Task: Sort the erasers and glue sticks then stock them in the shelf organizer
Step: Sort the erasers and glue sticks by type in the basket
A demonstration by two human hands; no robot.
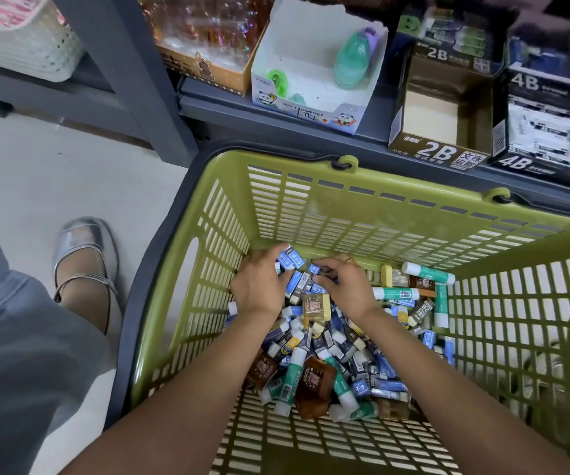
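Two bare hands worked deep inside a large green slatted basket (372, 214), which sat on the floor against a grey shelf (276, 121). Most of the basket's bottom, from its far wall to its near middle, was heaped with mixed stock: blue-sleeved erasers (366, 365), brown-wrapped erasers (314, 382) and green-and-white glue sticks (427, 272), the last lying mainly toward the far right corner and the near edge of the heap. On the shelf above stood a 2B carton (441, 132) with nothing visible on its floor, a 4B carton (551, 125) holding packs at the right edge, and a white pencil sharpener box (314, 73) to their left. At the far wall of the basket the left hand (259, 286) had its grip curled round several blue erasers (294, 265), fingers closed over them. Just beside it, the right hand (345, 286) pinched another small blue eraser (315, 269) between thumb and fingertips. A silver shoe (85, 262) rested on the floor left of the basket.
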